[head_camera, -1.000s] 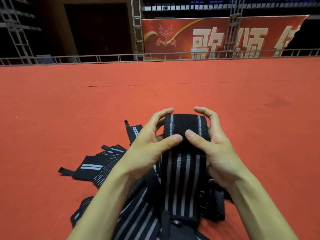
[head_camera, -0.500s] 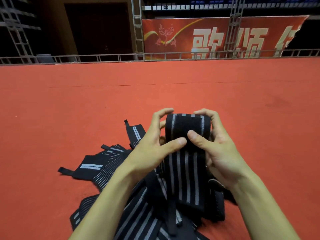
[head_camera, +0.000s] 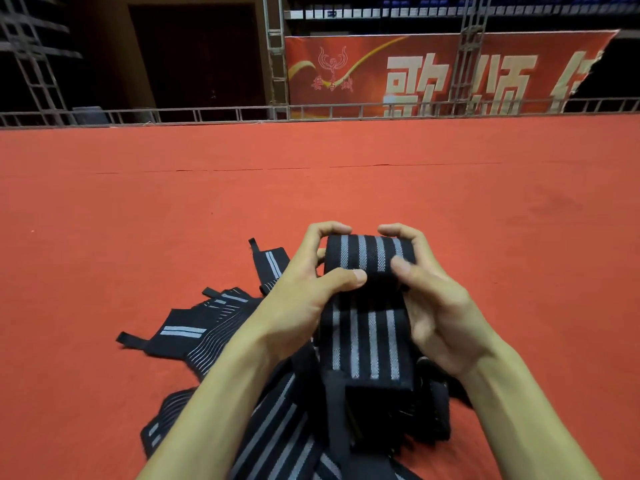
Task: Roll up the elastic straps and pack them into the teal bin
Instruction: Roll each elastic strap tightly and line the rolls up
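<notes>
Carpet (head_camera: 86, 237): a red carpet is spreading across the whole foreground and carrying everything here.
Railing (head_camera: 207, 114): a low metal railing is running along the carpet's far edge.
Loose straps (head_camera: 180, 336): black straps with grey stripes are lying in a loose heap at the lower left, overlapping one another and reaching under both forearms.
Left hand (head_camera: 304, 299): it is gripping the left end of the roll, with the fingers curling over the top and the thumb pressing on the near face.
Roll (head_camera: 369, 259): the wound part of one strap is sitting between the two hands, held up above the heap with its stripes facing the camera.
Tail (head_camera: 363, 344): the unwound length of the same strap is hanging straight down from the roll, and its lower end is resting on the heap.
Right hand (head_camera: 443, 313): it is gripping the right end of the roll, with the fingers hooking over the top and the thumb lying against the front.
Banner (head_camera: 433, 74): a red banner with large pale characters is hanging behind the railing at the upper right.
</notes>
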`<state>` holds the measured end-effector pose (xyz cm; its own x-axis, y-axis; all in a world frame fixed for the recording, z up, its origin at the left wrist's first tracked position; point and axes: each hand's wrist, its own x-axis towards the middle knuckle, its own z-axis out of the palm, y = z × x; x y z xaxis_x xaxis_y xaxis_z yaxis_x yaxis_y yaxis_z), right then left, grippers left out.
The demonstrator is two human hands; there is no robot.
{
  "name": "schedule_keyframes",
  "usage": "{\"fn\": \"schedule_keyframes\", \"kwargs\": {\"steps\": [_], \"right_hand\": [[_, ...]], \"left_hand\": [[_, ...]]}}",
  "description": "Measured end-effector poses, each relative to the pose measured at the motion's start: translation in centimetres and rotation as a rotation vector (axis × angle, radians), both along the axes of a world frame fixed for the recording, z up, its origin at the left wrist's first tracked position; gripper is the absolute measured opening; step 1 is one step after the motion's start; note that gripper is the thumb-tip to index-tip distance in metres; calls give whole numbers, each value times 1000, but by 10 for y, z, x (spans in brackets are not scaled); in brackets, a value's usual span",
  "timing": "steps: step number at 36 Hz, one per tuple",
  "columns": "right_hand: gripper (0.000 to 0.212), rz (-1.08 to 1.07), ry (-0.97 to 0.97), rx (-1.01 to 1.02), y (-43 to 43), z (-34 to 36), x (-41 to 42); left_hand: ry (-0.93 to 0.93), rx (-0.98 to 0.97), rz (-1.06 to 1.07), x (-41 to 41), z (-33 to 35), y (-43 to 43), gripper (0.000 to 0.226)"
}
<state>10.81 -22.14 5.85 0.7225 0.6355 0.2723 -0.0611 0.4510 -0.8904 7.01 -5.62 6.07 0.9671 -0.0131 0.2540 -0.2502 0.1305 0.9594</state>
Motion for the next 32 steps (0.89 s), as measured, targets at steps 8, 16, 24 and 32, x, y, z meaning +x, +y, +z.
{"fn": "schedule_keyframes", "kwargs": {"steps": [8, 16, 24, 32], "right_hand": [[26, -257, -145, -78, 6, -4, 0], [39, -215, -170, -26, 5, -5, 1], [71, -188, -62, -109, 2, -4, 5], [54, -271, -47, -66, 4, -4, 3]], "left_hand": [[49, -153, -9, -1, -4, -18, 47], [113, -82, 11, -3, -1, -13, 68], [-38, -32, 13, -3, 0, 4, 61], [-144, 140, 61, -3, -5, 0, 65]]}}
